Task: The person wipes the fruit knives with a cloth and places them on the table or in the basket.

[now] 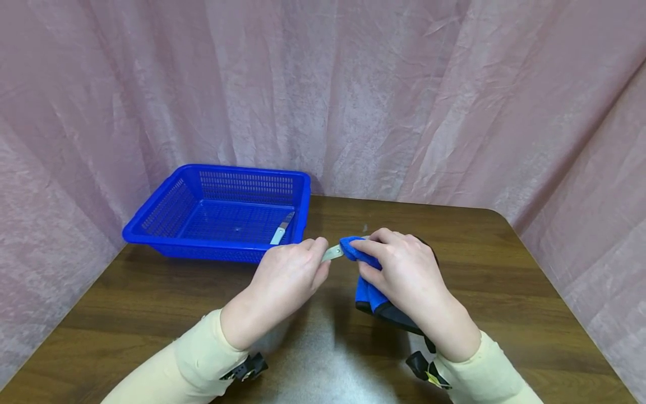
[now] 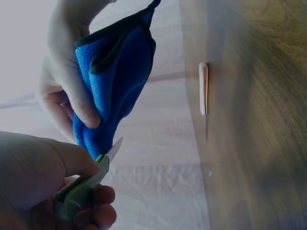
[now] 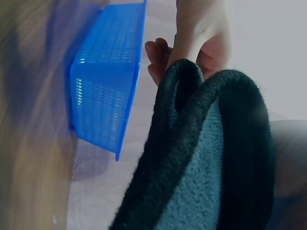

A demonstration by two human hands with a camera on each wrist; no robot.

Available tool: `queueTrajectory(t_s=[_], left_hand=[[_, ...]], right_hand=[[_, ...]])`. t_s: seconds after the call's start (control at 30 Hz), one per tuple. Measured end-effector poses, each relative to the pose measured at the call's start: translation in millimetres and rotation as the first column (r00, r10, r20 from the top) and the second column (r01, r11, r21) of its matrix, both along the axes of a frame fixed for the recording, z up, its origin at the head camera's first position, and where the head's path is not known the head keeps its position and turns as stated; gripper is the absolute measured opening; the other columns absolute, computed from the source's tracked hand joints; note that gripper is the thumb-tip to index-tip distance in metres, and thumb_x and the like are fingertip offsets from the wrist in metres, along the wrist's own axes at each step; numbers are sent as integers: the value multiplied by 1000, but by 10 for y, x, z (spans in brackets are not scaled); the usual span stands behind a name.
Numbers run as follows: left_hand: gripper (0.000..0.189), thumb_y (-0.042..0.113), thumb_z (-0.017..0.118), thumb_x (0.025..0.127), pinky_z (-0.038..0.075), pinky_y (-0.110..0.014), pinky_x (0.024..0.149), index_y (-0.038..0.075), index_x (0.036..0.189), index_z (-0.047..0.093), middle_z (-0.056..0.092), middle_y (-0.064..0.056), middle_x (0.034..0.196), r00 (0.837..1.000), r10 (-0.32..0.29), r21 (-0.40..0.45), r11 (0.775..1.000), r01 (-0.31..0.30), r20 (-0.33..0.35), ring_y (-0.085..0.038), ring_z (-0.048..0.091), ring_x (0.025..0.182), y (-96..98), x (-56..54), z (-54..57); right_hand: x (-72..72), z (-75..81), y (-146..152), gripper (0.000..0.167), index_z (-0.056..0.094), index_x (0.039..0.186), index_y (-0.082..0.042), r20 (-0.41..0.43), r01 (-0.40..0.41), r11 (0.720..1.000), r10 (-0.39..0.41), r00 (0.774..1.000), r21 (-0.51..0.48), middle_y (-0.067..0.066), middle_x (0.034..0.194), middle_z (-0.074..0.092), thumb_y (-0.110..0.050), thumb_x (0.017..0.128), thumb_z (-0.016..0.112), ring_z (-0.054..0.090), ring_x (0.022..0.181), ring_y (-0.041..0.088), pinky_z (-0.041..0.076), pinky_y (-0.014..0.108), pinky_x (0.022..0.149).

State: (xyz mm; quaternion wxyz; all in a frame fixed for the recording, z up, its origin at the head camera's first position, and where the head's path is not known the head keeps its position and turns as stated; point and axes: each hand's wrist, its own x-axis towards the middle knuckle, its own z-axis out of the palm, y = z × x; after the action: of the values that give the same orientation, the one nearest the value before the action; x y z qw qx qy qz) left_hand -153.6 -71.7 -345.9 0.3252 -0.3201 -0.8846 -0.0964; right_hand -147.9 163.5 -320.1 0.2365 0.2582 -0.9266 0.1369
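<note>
My left hand (image 1: 292, 266) grips a small knife by its pale green handle (image 1: 332, 253), which looks grooved like a folding knife's in the left wrist view. Its blade (image 2: 114, 149) points away from that hand, partly covered by a blue cloth with black edging (image 2: 127, 72). Fingers and thumb of my right hand (image 1: 406, 275) pinch the folded cloth around the blade, right beside the handle. The loose part of the cloth hangs below the right hand. Close up in the right wrist view, the cloth hides most of the knife.
A blue plastic basket (image 1: 217, 245) stands at the back left of the wooden table (image 1: 504, 292), with a white-handled knife (image 1: 280, 230) inside. Another knife (image 2: 203, 88) lies on the table in the left wrist view. A pink curtain (image 1: 353, 101) hangs behind.
</note>
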Motion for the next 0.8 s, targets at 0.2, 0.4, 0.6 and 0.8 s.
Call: queueTrajectory(t_s=[0.2,0.4,0.6,0.8], left_hand=[[30,15,83,96,36,-32,39,8,89,55,53,1,68,1000,3,-4,1000,-3,-8,-17,51,45,3,16,17],[29,15,83,96,37,-34,39,8,89,55,56,0,68,1000,1,1,1000,-1,-7,-20,54,46,6,15,18],[30,15,83,96,37,-34,39,8,88,55,55,1,67,1000,3,5,1000,-3,-12,-20,54,46,0,18,22],[30,16,83,96,38,-35,40,8,88,56,55,0,68,1000,13,-3,1000,-13,-25,-21,55,46,-4,19,29]], right_hand=[[1,0,16,35,86,123,-24,-15,-3,1000,3,1000,-3,0,107,78,-15,89,86,74,86,27,59,47,77],[2,1,32,35,86,123,-24,-20,-1,1000,1,1000,-1,1,107,78,-16,89,86,74,86,27,59,47,78],[-12,11,55,34,86,124,-22,-16,4,1000,-4,1000,8,4,109,78,-16,90,86,75,88,29,59,48,79],[-19,26,82,35,85,127,-22,10,19,999,-19,1000,27,4,110,78,-17,93,84,74,89,28,59,49,80]])
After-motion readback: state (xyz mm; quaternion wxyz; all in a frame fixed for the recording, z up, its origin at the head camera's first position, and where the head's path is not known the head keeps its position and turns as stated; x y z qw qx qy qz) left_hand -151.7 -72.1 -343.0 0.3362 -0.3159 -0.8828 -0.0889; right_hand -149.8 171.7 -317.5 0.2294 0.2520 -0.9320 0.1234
